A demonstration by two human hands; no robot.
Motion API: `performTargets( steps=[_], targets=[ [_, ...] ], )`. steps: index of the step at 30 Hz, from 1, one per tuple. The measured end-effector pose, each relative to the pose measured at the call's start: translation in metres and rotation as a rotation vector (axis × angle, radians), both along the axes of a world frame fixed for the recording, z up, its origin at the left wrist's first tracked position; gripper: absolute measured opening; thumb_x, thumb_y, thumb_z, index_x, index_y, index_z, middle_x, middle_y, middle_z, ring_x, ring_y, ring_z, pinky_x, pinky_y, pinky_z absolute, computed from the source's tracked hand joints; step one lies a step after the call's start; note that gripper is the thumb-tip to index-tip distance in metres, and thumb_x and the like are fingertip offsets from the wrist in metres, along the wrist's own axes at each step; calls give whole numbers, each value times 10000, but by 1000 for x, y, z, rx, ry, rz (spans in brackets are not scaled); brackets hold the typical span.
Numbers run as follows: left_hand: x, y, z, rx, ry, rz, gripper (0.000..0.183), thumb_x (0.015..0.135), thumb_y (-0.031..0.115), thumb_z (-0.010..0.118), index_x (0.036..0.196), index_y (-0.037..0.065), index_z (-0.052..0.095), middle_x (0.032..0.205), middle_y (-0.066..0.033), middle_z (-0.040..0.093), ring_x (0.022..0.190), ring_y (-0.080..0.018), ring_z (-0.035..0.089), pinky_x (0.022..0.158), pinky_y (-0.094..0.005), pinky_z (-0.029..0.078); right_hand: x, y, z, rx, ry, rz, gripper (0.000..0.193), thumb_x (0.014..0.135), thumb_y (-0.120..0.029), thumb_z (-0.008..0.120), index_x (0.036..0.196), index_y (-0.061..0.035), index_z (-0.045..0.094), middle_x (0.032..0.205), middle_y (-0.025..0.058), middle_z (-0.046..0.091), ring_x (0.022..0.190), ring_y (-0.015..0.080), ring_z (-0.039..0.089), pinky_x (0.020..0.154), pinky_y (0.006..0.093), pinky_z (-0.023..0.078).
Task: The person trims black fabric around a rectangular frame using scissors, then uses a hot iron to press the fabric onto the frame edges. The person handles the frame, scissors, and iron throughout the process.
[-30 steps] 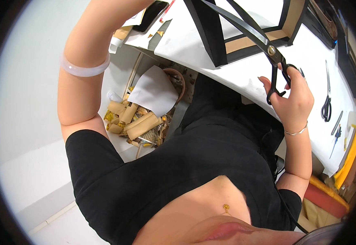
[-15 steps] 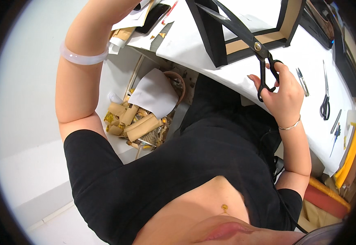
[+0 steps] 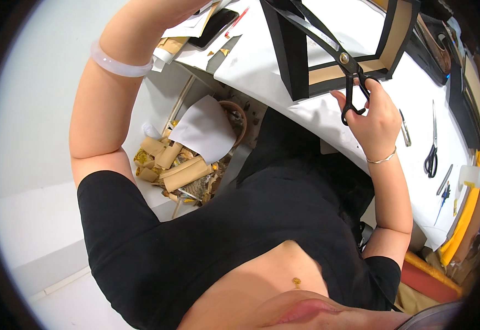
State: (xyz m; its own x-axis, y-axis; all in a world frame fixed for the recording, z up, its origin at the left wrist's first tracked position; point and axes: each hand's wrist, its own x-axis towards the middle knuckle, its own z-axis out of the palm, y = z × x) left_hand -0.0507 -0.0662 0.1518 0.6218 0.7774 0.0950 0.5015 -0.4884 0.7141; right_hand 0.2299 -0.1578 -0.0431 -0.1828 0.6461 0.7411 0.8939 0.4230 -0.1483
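Observation:
My right hand (image 3: 376,118) is closed around the black handles of large scissors (image 3: 343,59). Their blades are parted and point toward the top edge of the view, passing over a black box-like frame (image 3: 294,71) with tan inner walls. The blade tips lie near or past the top edge, so I cannot tell what is between them. The frame stands on the white-covered table (image 3: 262,82). My left forearm (image 3: 135,38), with a pale bangle on it, reaches out past the top edge, and its hand is out of view.
Right of my right hand lie tweezers (image 3: 404,129), smaller black-handled scissors (image 3: 431,157) and a blue-handled pointed tool (image 3: 443,198). A dark phone (image 3: 213,27) and a red pen (image 3: 237,22) lie at the upper left. Below the table edge is a bin (image 3: 240,118) with paper and tan scraps.
The whole view has shifted slightly. Compared with the black frame, my right hand and the scissors have moved a little farther forward over it.

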Motion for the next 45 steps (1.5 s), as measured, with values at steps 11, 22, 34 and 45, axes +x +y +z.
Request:
performTargets(
  steps=[11,22,34,45],
  targets=[
    [-4,15,-8,-146,-172,-95,237,948,137,719,1116,-27,751,1288,-212,678,1179,-254,646,1027,-349,508,0,17,-1,79,-34,-20,525,702,-364,945,970,-22,651,718,33,621,558,164,539,502,271,434],
    [7,20,-5,-20,5,-39,134,935,86,720,1020,-16,707,1240,-191,682,1033,-213,686,939,-330,553,2,15,2,30,-35,-6,523,678,-247,944,1014,-1,628,827,91,688,675,240,660,593,308,524],
    [13,22,7,42,139,67,249,921,201,756,1029,-24,773,1107,-142,740,994,-196,690,946,-341,529,-1,14,17,81,-94,-33,513,729,-329,924,1007,-3,641,835,88,698,696,222,677,597,304,528],
    [11,22,9,30,144,45,253,914,215,761,1001,-23,776,1233,-220,691,1100,-279,663,1008,-377,492,-1,13,28,123,-162,-25,467,738,-272,905,1020,-12,639,851,64,685,714,206,662,597,293,516]
  ],
)
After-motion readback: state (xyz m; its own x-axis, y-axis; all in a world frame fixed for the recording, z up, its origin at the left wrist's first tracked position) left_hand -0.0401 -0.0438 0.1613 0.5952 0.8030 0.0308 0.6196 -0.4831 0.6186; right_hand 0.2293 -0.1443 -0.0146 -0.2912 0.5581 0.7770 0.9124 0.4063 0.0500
